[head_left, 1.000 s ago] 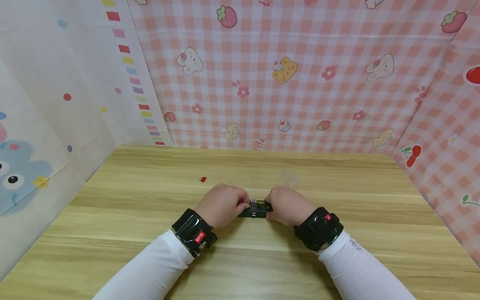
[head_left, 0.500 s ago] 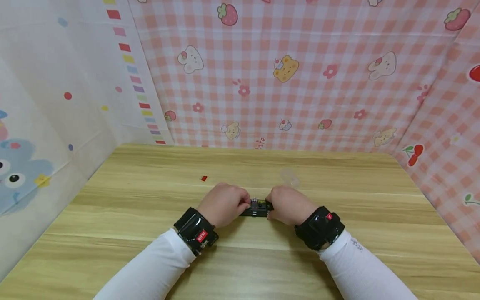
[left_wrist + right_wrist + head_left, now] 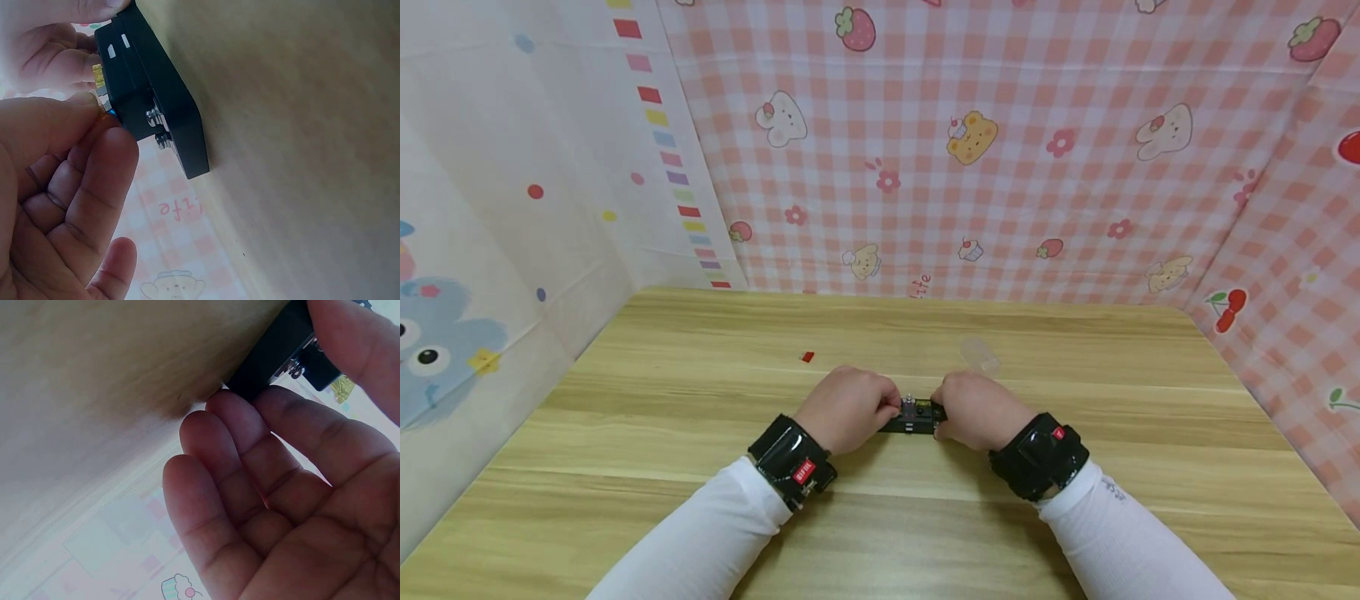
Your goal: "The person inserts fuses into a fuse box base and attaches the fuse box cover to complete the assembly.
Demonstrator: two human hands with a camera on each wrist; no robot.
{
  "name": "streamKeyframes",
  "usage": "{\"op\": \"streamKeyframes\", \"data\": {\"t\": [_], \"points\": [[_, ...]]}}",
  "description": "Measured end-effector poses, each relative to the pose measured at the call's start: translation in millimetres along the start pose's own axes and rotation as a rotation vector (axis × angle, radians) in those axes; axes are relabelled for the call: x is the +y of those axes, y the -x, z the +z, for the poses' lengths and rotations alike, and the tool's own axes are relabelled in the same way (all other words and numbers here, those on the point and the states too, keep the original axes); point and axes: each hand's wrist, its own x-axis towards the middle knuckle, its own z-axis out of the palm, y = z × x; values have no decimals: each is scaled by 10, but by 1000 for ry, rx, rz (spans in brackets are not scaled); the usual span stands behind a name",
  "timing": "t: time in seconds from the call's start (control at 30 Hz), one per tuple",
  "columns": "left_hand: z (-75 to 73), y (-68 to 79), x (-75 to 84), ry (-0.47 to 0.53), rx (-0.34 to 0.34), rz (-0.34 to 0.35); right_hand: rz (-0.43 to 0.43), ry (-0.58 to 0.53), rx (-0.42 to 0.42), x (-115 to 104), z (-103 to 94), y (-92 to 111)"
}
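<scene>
Plainly, the black block [image 3: 910, 427] sits low in the centre of the head view, seemingly flat on the table [image 3: 887, 525] for firm backing. The right hand [image 3: 977, 408] grips its right end, thumb on one side and forefinger on the other, presumably to steady it. The left hand [image 3: 850, 408] pinches a small part [image 3: 112, 112] at the block's top; fingertips mostly hide it, and so light a hold suits fine work. Beyond the hands, a red piece [image 3: 807, 357] and a clear piece [image 3: 980, 354] lie apart, probably out of the way.
</scene>
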Motion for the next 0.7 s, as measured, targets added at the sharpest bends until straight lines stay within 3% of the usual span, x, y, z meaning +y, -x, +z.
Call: {"op": "streamKeyframes", "data": {"t": [0.7], "points": [[1,-14,11,-21,-3,8,-4,8,-7,7,1,-11]]}}
